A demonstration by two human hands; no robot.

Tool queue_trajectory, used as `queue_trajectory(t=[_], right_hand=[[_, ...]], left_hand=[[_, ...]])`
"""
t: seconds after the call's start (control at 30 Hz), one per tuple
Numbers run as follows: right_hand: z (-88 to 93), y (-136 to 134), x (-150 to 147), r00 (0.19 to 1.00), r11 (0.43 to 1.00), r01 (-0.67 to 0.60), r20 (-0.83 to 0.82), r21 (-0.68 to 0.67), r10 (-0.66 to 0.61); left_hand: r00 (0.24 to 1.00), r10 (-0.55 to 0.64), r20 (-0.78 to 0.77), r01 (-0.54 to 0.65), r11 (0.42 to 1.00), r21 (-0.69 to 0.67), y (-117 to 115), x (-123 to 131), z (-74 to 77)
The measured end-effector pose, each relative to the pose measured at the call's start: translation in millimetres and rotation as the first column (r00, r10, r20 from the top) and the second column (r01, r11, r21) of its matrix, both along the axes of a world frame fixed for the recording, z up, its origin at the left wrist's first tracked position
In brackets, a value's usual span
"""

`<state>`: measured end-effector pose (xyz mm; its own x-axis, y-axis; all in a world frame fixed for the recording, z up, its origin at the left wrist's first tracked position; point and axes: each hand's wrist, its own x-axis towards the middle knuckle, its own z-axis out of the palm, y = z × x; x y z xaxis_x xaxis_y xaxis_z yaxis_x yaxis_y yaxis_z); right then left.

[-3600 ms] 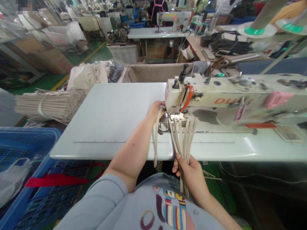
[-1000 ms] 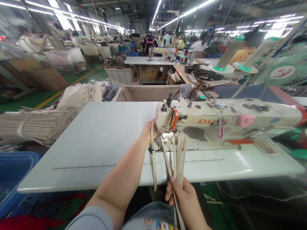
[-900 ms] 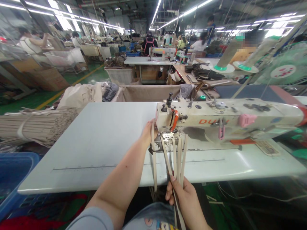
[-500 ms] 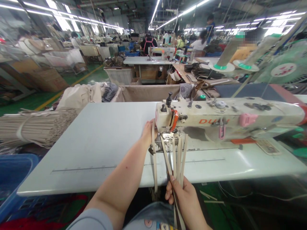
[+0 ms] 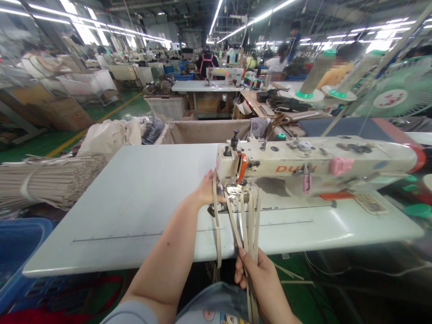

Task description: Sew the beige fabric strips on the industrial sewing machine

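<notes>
My right hand (image 5: 258, 270) is closed around several narrow beige strips (image 5: 250, 225), below the table's front edge. The strips fan out upward, and one slants to the needle area of the sewing machine (image 5: 276, 157). My left hand (image 5: 205, 189) lies on the table at the left of the machine head. Its fingers are stretched out and the thumb points toward the metal needle plate (image 5: 234, 191); the fingertips are partly hidden by the machine head. Beside this hand another beige strip (image 5: 218, 238) hangs down over the table edge.
The white table (image 5: 135, 189) carries a printed ruler line. At the left are a tied bundle of beige strips (image 5: 50, 182) and a blue crate (image 5: 23, 252). Thread cones (image 5: 313, 78) and a green fan (image 5: 394, 94) stand at the right. Other people work farther back.
My left hand's thumb shows more plainly beside the needle plate. The right hand keeps its hold on the strips. The whole view has shifted slightly.
</notes>
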<state>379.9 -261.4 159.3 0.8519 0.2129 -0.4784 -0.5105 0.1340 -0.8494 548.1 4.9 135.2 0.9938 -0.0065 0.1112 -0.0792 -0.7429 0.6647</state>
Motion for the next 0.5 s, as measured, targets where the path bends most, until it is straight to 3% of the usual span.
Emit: queue_trajectory(t=[0.17,0.5], right_hand=[[4.4,-7,-3,0.997,0.998,-0.001,-0.072,0.057,0.005],[-14.0,-33,-13,0.984,0.991,0.042,-0.175,0.124,-0.02]], left_hand=[[1.0,0.005,-0.027,-0.003,0.998,0.057,-2,2,-0.9],[0.999,-0.027,-0.022,0.028,0.995,0.093,-1,4,-4.4]])
